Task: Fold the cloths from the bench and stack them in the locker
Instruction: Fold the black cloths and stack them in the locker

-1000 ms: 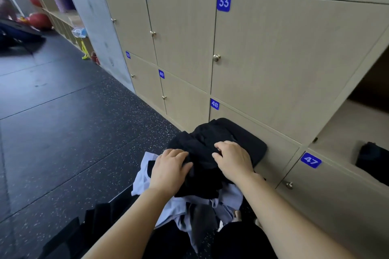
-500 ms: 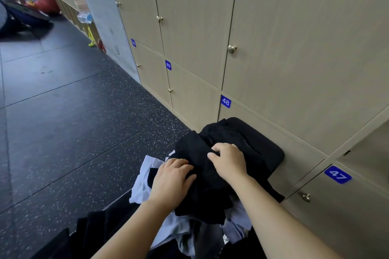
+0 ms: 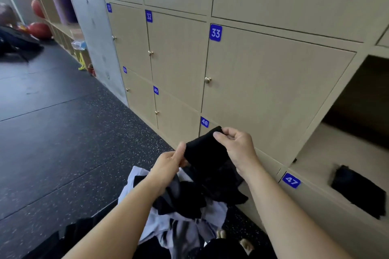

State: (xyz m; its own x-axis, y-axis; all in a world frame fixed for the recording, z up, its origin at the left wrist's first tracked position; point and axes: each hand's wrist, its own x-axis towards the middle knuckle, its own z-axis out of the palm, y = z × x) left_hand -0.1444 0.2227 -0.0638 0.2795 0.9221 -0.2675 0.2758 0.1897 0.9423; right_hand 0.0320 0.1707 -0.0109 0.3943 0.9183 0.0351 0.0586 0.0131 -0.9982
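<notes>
A black cloth (image 3: 203, 150) hangs raised above a heap of clothes. My left hand (image 3: 170, 161) pinches its left edge and my right hand (image 3: 235, 147) pinches its upper right corner. Below lies the heap: a pale lilac cloth (image 3: 212, 213) with more black cloth (image 3: 181, 202) mixed in; the bench under it is hidden. At the right an open locker (image 3: 315, 153) holds a folded black cloth (image 3: 357, 190) on its shelf.
Closed wooden locker doors numbered 32, 33 (image 3: 215, 32), 48 and 49 fill the wall ahead. Label 47 (image 3: 291, 181) sits below the open locker. Dark speckled floor (image 3: 63, 143) stretches left. Red balls (image 3: 40, 29) and shelves stand far left.
Both hands lay on the black cloth atop the heap; now they have lifted it and hold it up by its edges. The view has tilted up and right, showing the open locker.
</notes>
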